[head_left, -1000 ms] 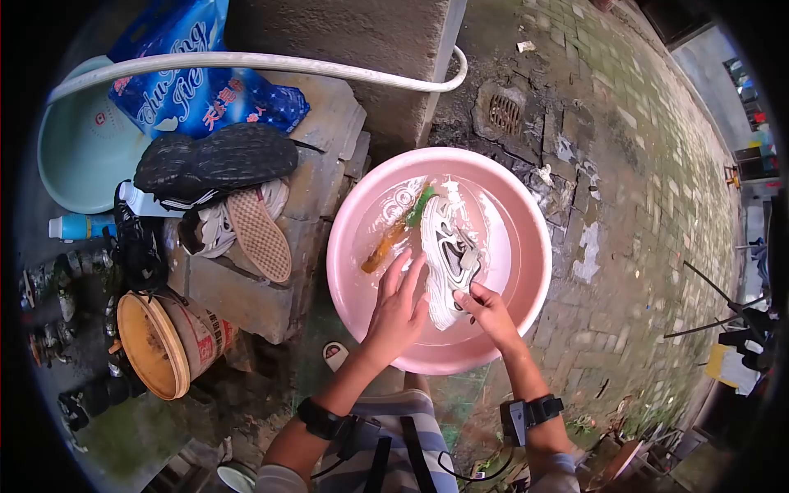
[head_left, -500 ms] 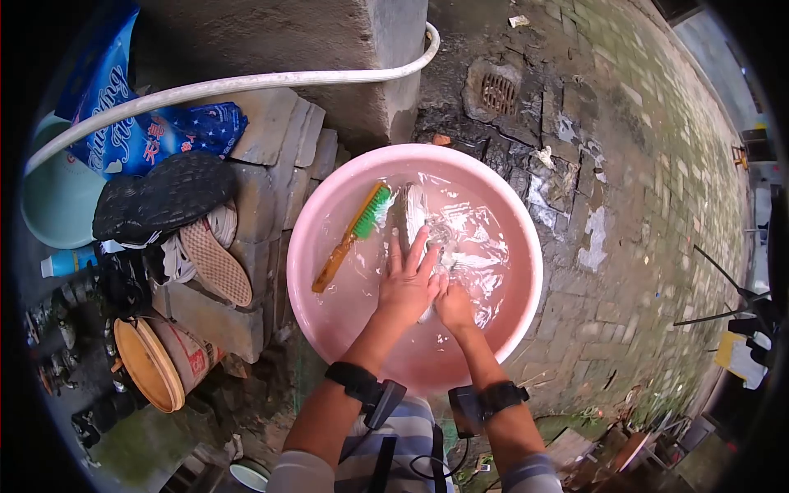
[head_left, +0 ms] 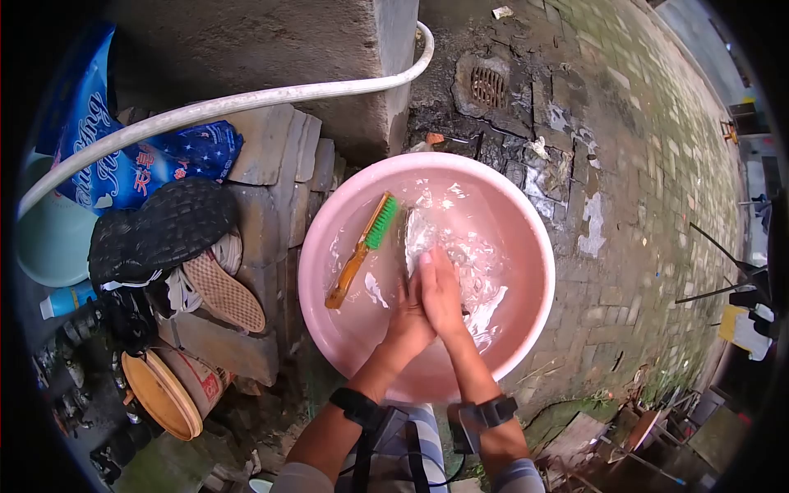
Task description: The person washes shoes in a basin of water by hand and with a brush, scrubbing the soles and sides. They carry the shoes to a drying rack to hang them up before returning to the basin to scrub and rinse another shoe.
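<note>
A pink basin (head_left: 534, 329) of water stands in front of me. Beneath the rippling surface lies a shoe (head_left: 409, 234), pale on top with a dark edge; glare and my hands hide much of it. My left hand (head_left: 408, 323) is at the near end of the shoe, fingers bent and partly covered. Over it my right hand (head_left: 441, 292) lies with its fingers stretched out close together, against the left hand and above the shoe. To the left of both, a brush (head_left: 359, 253) with a wooden handle and green bristles rests in the water.
Stacked slabs (head_left: 267, 148) at left carry a black-soled shoe (head_left: 160, 230) and a tan-soled shoe (head_left: 222, 292). A blue detergent bag (head_left: 164, 160), a white hose (head_left: 246, 103) and a tipped bucket (head_left: 168, 394) are nearby. A drain grate (head_left: 486, 86) lies beyond the basin.
My right hand has gone from a closed fist beside the left to stretched fingers over it. My left hand's spread fingers have drawn in and moved nearer to me. The view has shifted slightly.
</note>
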Motion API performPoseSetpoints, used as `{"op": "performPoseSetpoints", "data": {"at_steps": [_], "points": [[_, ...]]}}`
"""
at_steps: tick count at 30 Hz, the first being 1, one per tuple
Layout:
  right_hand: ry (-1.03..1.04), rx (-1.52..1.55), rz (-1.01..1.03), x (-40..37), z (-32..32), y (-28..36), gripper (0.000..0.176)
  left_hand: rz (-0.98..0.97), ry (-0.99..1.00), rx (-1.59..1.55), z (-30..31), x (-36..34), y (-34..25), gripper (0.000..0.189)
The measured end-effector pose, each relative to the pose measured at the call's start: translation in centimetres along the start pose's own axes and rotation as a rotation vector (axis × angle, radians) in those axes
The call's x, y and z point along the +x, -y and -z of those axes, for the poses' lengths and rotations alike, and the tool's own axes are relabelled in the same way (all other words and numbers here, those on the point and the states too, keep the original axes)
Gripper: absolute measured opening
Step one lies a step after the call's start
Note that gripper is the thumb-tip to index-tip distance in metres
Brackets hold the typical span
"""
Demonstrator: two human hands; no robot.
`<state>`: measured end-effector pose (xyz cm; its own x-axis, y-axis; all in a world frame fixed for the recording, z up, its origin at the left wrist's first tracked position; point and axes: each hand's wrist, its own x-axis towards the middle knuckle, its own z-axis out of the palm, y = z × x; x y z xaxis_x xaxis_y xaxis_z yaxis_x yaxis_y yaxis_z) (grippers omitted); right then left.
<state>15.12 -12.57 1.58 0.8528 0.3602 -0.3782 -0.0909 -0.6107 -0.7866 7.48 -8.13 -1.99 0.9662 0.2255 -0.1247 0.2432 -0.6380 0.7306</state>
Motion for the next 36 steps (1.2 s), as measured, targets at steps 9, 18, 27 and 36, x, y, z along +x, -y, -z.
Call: {"op": "performPoseSetpoints", "data": {"at_steps": [9, 18, 27, 36], "points": [[0.317, -0.161, -0.09, 2.6, -1.6, 0.9, 0.058, 0.563, -0.085, -1.229, -0.2, -0.7, 0.6, 0.06], [0.005, -0.399, 0.021, 3.5, -0.8, -6.1, 0.044, 0.036, -0.118, -0.257, 1.5, -2.1, 0.7, 0.067], [0.142, -0.101, 0.236, -3.3, -3.6, 6.5, 0.047, 0.04, -0.108, 0.008, -1.9, -1.3, 0.8, 0.074], [0.042, -0.412, 0.036, -1.3, -13.0, -2.0, 0.036, -0.064, 0.012, -0.356, 2.1, -4.7, -1.6, 0.076]]}}
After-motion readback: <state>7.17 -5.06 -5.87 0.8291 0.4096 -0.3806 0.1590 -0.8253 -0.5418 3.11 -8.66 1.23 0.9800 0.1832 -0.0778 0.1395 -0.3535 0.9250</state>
